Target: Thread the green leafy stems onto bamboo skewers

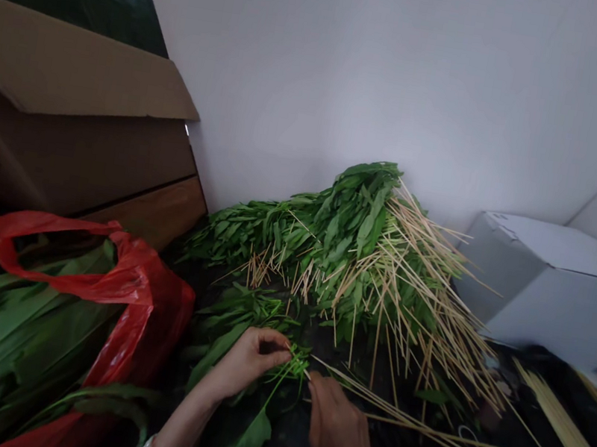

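My left hand (248, 359) pinches the green stems (299, 363) of a small bunch of leafy greens, with one broad leaf (250, 435) hanging below. Close to it on the right, my right hand (337, 430) is closed around a bamboo skewer (307, 374). The skewer's tip points at the stems; whether it has gone into them I cannot tell. More loose greens (226, 325) lie just behind my left hand. Several bare skewers (440, 435) rest on the dark surface to the right of my hands.
Behind my hands a heap of leafy greens (361, 203) leans on the wall, skewers (420, 273) fanning out rightward. A red plastic bag (139, 281) of large leaves stands left, below a cardboard box (84, 76). At right are a white box (574, 305) and a skewer bundle (566, 425).
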A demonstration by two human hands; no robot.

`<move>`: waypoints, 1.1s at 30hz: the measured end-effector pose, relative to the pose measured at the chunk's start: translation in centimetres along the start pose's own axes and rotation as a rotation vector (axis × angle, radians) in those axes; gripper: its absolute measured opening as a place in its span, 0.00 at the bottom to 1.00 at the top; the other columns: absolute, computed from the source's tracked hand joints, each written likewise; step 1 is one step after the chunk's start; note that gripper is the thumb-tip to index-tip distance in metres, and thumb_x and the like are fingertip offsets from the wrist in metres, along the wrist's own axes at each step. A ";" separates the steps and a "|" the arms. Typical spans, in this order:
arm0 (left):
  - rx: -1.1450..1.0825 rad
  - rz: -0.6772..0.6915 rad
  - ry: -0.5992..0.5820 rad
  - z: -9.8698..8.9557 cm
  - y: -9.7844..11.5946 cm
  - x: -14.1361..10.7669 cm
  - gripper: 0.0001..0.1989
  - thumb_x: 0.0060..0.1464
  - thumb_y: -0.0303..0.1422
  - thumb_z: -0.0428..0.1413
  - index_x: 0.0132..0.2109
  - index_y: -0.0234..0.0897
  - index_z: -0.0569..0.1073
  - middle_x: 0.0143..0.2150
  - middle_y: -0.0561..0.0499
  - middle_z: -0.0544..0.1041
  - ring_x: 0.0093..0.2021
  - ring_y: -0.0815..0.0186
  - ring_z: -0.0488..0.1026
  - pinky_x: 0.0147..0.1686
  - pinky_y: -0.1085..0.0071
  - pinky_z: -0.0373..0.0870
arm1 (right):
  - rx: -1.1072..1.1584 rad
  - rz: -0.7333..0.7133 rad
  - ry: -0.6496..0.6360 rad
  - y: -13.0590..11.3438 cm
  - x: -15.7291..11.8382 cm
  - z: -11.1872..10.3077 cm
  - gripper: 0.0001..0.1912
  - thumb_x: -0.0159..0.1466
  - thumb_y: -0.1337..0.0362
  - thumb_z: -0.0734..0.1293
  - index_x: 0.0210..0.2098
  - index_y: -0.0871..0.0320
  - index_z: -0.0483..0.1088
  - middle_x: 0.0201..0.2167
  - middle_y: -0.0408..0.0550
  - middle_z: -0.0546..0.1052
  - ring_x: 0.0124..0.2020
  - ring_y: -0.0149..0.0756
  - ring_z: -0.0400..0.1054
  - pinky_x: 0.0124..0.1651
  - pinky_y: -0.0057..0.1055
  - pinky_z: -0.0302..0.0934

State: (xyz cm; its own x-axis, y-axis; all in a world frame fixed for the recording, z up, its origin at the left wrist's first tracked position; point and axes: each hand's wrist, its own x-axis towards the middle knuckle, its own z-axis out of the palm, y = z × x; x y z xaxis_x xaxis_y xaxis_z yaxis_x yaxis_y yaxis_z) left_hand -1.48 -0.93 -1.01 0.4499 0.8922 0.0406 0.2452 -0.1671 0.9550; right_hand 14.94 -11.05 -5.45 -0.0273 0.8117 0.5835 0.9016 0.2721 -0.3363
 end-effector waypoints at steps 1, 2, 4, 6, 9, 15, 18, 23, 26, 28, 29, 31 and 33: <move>0.012 0.008 -0.019 -0.2 0.0 0.0 0.12 0.45 0.40 0.63 0.31 0.34 0.78 0.30 0.49 0.79 0.32 0.65 0.73 0.35 0.72 0.69 | -0.003 0.001 -0.001 -0.1 0.0 0.0 0.19 0.69 0.70 0.48 0.45 0.60 0.68 0.30 0.47 0.74 0.25 0.31 0.71 0.28 0.26 0.59; 0.023 0.022 -0.028 -0.4 0.1 0.0 0.13 0.46 0.41 0.62 0.32 0.34 0.78 0.30 0.49 0.79 0.33 0.64 0.73 0.36 0.72 0.69 | -0.006 -0.001 -0.003 -0.1 0.0 0.0 0.18 0.69 0.70 0.48 0.45 0.59 0.68 0.30 0.47 0.74 0.25 0.31 0.70 0.28 0.26 0.59; 0.017 0.062 0.010 -1.1 0.3 0.0 0.16 0.50 0.45 0.58 0.35 0.35 0.78 0.32 0.47 0.80 0.35 0.62 0.74 0.38 0.70 0.70 | -0.012 -0.022 -0.005 -0.3 -0.1 0.0 0.18 0.69 0.70 0.49 0.45 0.59 0.67 0.29 0.46 0.74 0.25 0.30 0.70 0.28 0.26 0.58; -0.005 0.091 0.112 -1.7 0.4 0.1 0.21 0.56 0.47 0.51 0.38 0.34 0.78 0.34 0.46 0.80 0.36 0.61 0.75 0.39 0.69 0.70 | -0.017 -0.052 -0.006 -0.6 -0.1 -0.1 0.17 0.69 0.69 0.49 0.45 0.59 0.67 0.28 0.46 0.74 0.25 0.30 0.69 0.27 0.25 0.57; 0.040 0.092 0.219 -1.9 0.3 0.2 0.18 0.57 0.44 0.52 0.41 0.34 0.78 0.35 0.46 0.81 0.36 0.61 0.75 0.39 0.69 0.70 | -0.025 -0.121 0.002 -1.0 -0.3 -0.2 0.15 0.68 0.69 0.50 0.44 0.59 0.66 0.26 0.45 0.73 0.23 0.29 0.68 0.26 0.26 0.55; 0.315 0.215 -0.019 -0.5 -0.4 0.5 0.10 0.55 0.36 0.56 0.40 0.39 0.80 0.39 0.48 0.80 0.40 0.62 0.75 0.42 0.70 0.68 | -0.050 -0.257 0.042 -2.0 -1.0 0.2 0.15 0.67 0.71 0.49 0.44 0.60 0.65 0.24 0.43 0.71 0.18 0.28 0.64 0.22 0.28 0.50; 0.388 0.241 -0.108 -0.4 -0.4 0.7 0.10 0.55 0.36 0.56 0.40 0.40 0.80 0.37 0.48 0.80 0.39 0.62 0.75 0.40 0.72 0.68 | -0.063 -0.274 0.055 -2.2 -1.3 0.4 0.16 0.66 0.71 0.49 0.44 0.60 0.65 0.23 0.43 0.70 0.16 0.29 0.63 0.21 0.29 0.49; 0.525 0.246 -0.174 -0.4 -0.3 1.1 0.13 0.51 0.39 0.59 0.43 0.41 0.79 0.36 0.49 0.81 0.37 0.60 0.75 0.37 0.72 0.66 | -0.063 -0.309 0.036 -2.0 -1.2 0.2 0.15 0.65 0.73 0.51 0.44 0.61 0.65 0.23 0.43 0.71 0.17 0.29 0.64 0.21 0.28 0.51; 0.495 0.211 -0.263 -0.4 -0.5 1.1 0.15 0.50 0.39 0.60 0.45 0.42 0.78 0.34 0.50 0.81 0.36 0.61 0.76 0.37 0.72 0.66 | -0.046 -0.296 0.026 -2.1 -0.9 -0.1 0.15 0.65 0.73 0.51 0.43 0.61 0.66 0.23 0.43 0.70 0.17 0.29 0.65 0.21 0.28 0.52; 0.420 0.166 -0.319 -0.4 -0.8 1.0 0.15 0.49 0.38 0.61 0.46 0.41 0.78 0.33 0.51 0.81 0.34 0.63 0.76 0.37 0.73 0.67 | -0.033 -0.297 0.017 -2.1 -0.8 -0.2 0.15 0.64 0.72 0.51 0.42 0.61 0.66 0.23 0.43 0.70 0.17 0.30 0.65 0.21 0.28 0.52; 0.372 0.141 -0.322 -0.4 -0.9 1.0 0.16 0.48 0.37 0.61 0.46 0.40 0.78 0.33 0.51 0.81 0.33 0.64 0.76 0.36 0.73 0.67 | -0.027 -0.299 0.014 -2.1 -0.8 -0.3 0.15 0.64 0.72 0.51 0.42 0.61 0.67 0.23 0.43 0.70 0.17 0.30 0.65 0.21 0.28 0.52; 0.243 0.087 -0.263 -0.4 -1.0 1.0 0.18 0.47 0.35 0.62 0.47 0.38 0.77 0.33 0.51 0.80 0.32 0.66 0.74 0.34 0.74 0.66 | -0.021 -0.297 0.014 -2.0 -0.9 -0.2 0.15 0.64 0.72 0.52 0.43 0.61 0.67 0.23 0.43 0.71 0.18 0.30 0.65 0.21 0.28 0.53; 0.079 0.044 -0.152 -0.7 -0.9 0.9 0.20 0.44 0.33 0.63 0.47 0.36 0.77 0.34 0.51 0.79 0.31 0.68 0.72 0.32 0.75 0.66 | -0.020 -0.290 0.016 -1.8 -0.9 -0.1 0.15 0.65 0.71 0.52 0.44 0.61 0.67 0.24 0.44 0.71 0.19 0.29 0.66 0.22 0.28 0.53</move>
State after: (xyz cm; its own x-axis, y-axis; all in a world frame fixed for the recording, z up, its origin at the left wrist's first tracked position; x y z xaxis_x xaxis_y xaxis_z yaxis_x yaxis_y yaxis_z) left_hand -1.86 0.31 -1.66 0.5850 0.8105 0.0311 0.2866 -0.2424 0.9269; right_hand 13.41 -12.34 -5.28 -0.2785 0.6930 0.6649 0.8655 0.4812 -0.1390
